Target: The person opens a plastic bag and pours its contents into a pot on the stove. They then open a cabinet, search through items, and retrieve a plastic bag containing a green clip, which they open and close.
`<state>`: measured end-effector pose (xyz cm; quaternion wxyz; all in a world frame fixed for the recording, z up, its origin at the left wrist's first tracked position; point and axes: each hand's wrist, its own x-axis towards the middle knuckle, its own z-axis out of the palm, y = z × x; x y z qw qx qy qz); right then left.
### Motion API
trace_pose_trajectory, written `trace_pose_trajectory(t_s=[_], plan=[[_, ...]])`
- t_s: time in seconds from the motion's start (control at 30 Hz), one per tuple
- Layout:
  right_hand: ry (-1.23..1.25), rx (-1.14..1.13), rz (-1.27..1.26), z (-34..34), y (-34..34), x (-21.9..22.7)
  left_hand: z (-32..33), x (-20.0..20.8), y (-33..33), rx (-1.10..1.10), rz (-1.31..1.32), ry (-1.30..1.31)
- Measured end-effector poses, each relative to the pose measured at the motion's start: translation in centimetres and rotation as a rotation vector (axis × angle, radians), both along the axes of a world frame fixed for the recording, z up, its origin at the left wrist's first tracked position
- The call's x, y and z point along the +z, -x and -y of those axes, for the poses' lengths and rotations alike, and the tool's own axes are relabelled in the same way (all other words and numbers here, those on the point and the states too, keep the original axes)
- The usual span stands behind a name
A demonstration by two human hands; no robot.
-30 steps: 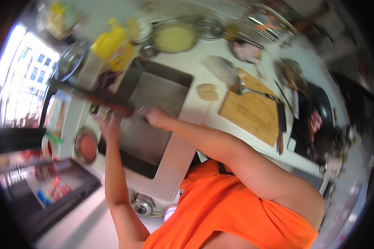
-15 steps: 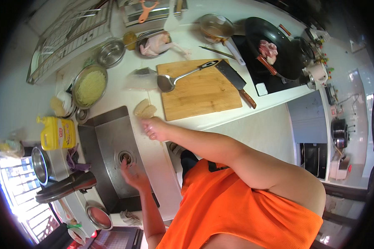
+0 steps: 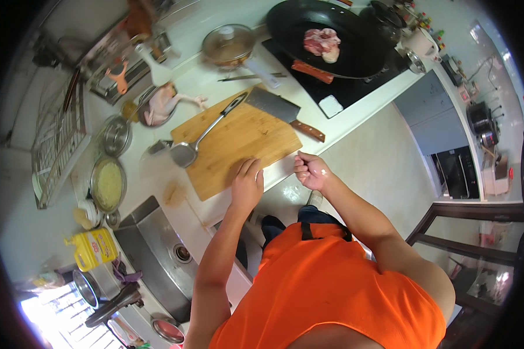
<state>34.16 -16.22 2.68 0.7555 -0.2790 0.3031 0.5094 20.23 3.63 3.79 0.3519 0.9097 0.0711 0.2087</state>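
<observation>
At the near edge of a wooden cutting board (image 3: 239, 139) is my left hand (image 3: 248, 185), its bent fingers slightly apart over the wood, with nothing visible in them. Just off the board's near right corner, my right hand (image 3: 310, 171) has its fingers curled in, nothing showing between them. A spatula (image 3: 185, 153) lies across the board's left side, its handle pointing to the far edge. Along the far right edge rests a cleaver (image 3: 273, 106) with a wooden handle.
Raw meat (image 3: 322, 44) sits in a black wok (image 3: 355, 55) on the cooktop. A plucked bird (image 3: 162, 106), a bowl of pale shreds (image 3: 109, 185) and a lidded pan (image 3: 228, 45) stand behind the board. A steel sink (image 3: 157, 256) and a yellow jug (image 3: 96, 249) are left.
Both hands have moved right: my left from over the sink to the board, my right from beside a tan cloth-like thing to the board's corner. The view has turned right.
</observation>
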Motion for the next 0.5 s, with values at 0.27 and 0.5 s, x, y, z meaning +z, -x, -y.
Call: trace_pose_trajectory(t_s=[0.27,0.5], plan=[[0.135,-0.218,0.094,19.9,-4.9,0.3,6.6,-1.5,-6.6,0.03,-0.121,-0.161],[0.291,-0.427,-0.039,36.0,-5.2,-3.7,17.9,5.0,-12.1,-0.379,-0.171,0.093]])
